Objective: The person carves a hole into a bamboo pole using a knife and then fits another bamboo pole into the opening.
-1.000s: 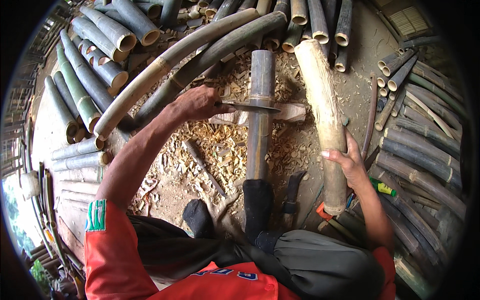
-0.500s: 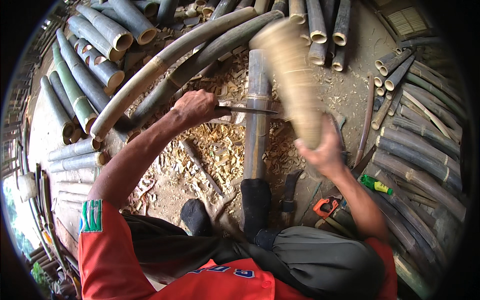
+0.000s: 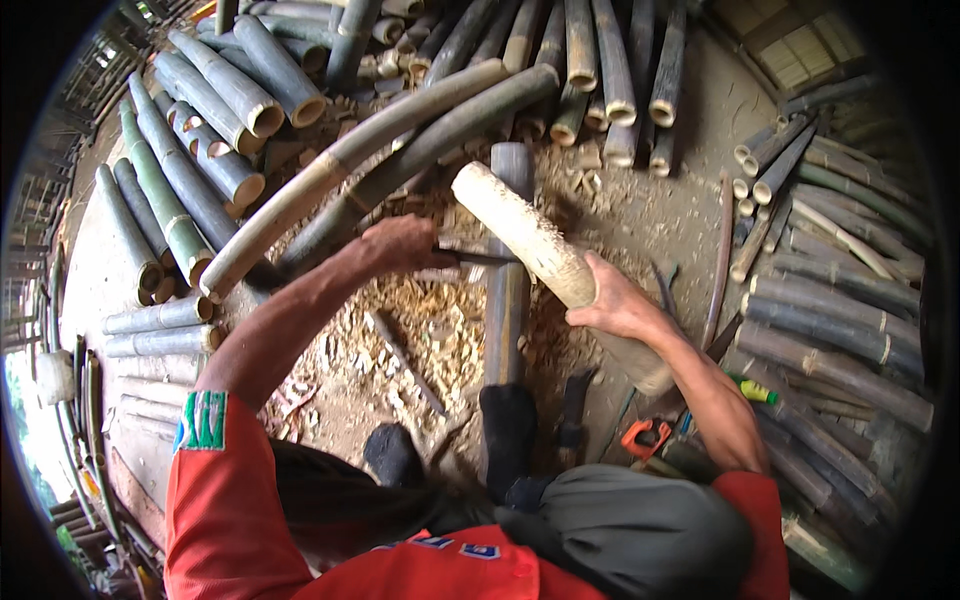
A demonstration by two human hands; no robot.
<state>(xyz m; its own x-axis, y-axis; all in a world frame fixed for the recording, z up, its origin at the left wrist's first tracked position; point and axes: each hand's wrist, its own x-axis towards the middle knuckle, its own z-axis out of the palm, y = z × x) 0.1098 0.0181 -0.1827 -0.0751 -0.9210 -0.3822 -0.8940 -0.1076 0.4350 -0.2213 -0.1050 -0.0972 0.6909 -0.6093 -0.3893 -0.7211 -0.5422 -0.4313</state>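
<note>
My left hand (image 3: 400, 242) is closed round the handle of a knife. Its dark blade (image 3: 478, 258) lies crosswise over a dark bamboo pole (image 3: 506, 330). My right hand (image 3: 622, 300) grips a thick, pale wooden club (image 3: 530, 238) with a rough, scarred face. The club slants up and to the left, over the pole and the blade's tip, hiding part of both. From this view I cannot tell whether club and blade touch. At the pole's near end is my foot in a dark sock (image 3: 505, 430).
Pale shavings (image 3: 440, 325) cover the ground, with a long narrow tool (image 3: 405, 360) on them. Two long bamboo poles (image 3: 350, 155) slope across the upper left. Bamboo stacks (image 3: 835, 320) line the right, near an orange handle (image 3: 645, 438) and a green bottle (image 3: 755, 390).
The club, blurred and tilted more upright before, has swung down to the left over the blade's tip. My right hand has turned with it. My left hand still holds the knife across the pole.
</note>
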